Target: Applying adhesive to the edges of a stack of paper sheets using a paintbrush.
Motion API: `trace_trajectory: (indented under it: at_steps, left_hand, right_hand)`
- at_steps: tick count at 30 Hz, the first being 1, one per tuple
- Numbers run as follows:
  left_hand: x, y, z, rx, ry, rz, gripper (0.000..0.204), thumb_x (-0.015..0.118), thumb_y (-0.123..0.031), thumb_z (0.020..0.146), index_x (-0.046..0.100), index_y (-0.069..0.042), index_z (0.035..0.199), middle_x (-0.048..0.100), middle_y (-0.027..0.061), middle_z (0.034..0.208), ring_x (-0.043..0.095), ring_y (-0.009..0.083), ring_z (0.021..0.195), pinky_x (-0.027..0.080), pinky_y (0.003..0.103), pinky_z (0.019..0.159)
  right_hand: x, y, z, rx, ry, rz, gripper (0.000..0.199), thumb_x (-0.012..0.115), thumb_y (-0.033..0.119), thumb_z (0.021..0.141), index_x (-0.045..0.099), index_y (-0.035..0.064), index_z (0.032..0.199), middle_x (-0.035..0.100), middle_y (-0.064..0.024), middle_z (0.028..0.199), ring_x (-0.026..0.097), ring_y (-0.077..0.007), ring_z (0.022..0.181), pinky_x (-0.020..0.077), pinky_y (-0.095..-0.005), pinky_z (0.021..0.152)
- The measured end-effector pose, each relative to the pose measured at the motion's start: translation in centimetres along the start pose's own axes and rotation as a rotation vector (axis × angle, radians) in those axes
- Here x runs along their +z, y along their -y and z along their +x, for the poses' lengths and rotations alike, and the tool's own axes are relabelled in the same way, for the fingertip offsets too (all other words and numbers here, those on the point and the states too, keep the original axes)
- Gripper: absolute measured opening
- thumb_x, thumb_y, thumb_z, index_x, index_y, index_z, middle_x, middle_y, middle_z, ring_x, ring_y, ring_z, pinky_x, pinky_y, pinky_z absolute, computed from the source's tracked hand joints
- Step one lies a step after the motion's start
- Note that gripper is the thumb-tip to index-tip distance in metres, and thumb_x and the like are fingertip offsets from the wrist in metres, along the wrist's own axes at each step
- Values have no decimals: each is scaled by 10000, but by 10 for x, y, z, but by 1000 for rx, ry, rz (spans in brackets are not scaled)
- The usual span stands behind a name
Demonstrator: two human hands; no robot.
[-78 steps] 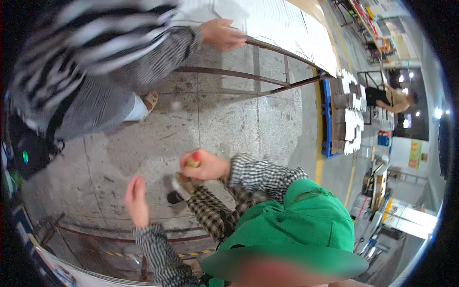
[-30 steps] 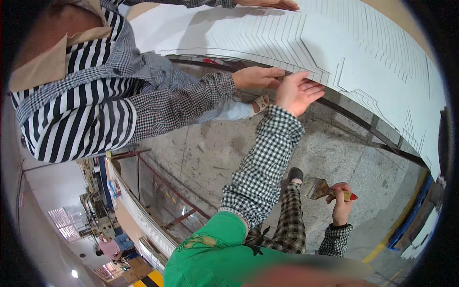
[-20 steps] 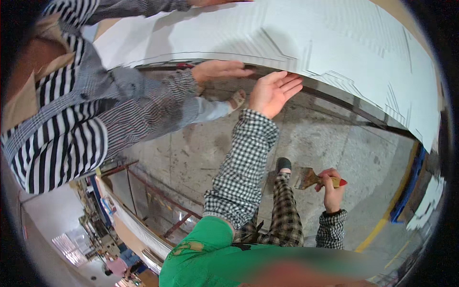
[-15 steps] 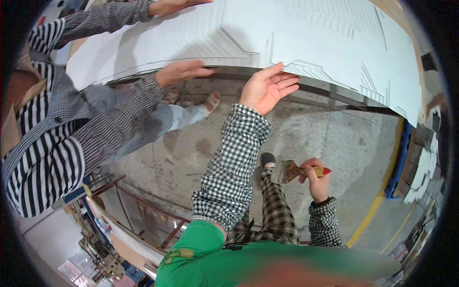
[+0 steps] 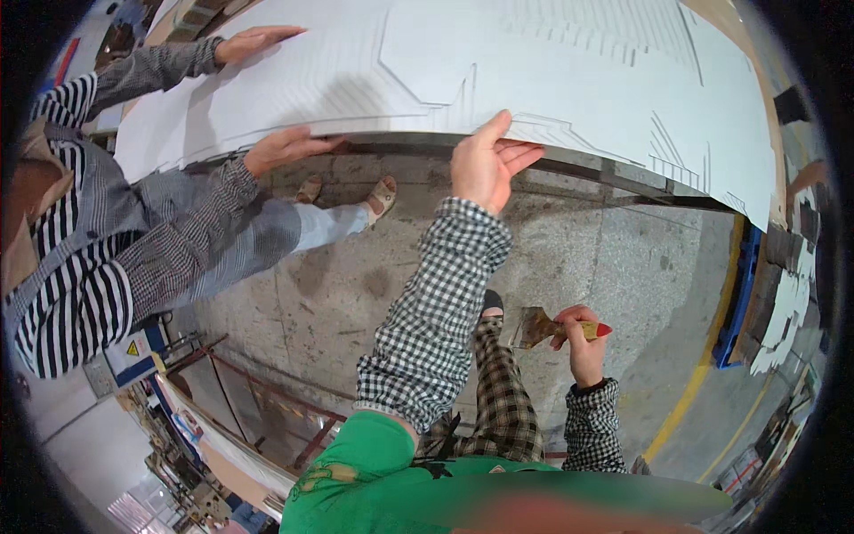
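My left hand [image 5: 485, 169] is at the near edge of a large white sheet [image 5: 463, 44] with dark line-like marks. Its thumb lies over the edge and the fingers pass beneath it. Lower right, my right hand [image 5: 583, 343] grips a paintbrush [image 5: 535, 328] by its yellow, red-tipped handle. The broad bristle end points left, above the floor and away from the sheet. At left, a co-worker's hand [image 5: 258, 43] rests on the sheet, while their other hand [image 5: 286, 148] is at its near edge.
The co-worker [image 5: 84, 205] stands at the left in a striped top and jeans. Grey concrete floor [image 5: 391, 276] carries a yellow line [image 5: 680, 414]. A blue frame [image 5: 740, 298] and a ragged stack [image 5: 783, 325] stand at right; a reddish metal frame [image 5: 267, 396] is lower left.
My left hand has turned from palm-up to thumb over the sheet's edge. The co-worker's hands have shifted left. The brush stays in my right hand, nearly in place.
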State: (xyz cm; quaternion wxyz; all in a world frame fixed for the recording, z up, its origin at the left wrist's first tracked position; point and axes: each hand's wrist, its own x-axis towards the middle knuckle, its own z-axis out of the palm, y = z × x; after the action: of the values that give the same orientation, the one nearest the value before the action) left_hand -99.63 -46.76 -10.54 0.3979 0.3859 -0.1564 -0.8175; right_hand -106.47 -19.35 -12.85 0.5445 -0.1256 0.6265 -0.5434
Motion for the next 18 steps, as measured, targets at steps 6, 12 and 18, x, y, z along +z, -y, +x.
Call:
trace_trajectory:
  at_steps: [6,12,18]
  left_hand:
    - [-9,3,-5,29,20,3,331,510,-168,856,482,108,1037,573,221,959,582,316,906,486,438,822]
    - [-11,8,-7,75,49,-10,325,497,-181,869,509,100,1030,588,192,995,601,276,903,501,400,802]
    - [-10,5,-12,69,64,-15,334,492,-190,873,508,93,1049,592,184,1001,603,264,905,498,397,803]
  right_hand:
    - [3,-4,-2,12,-4,-49,132,484,103,852,527,-1,783,541,-61,763,516,-135,526,425,-253,471]
    - [3,2,5,5,-17,-64,128,474,94,850,525,0,780,539,-60,762,513,-137,523,424,-254,466]
    - [8,8,8,18,-6,-73,113,479,85,853,520,-3,795,537,-71,757,514,-144,516,430,-259,471]
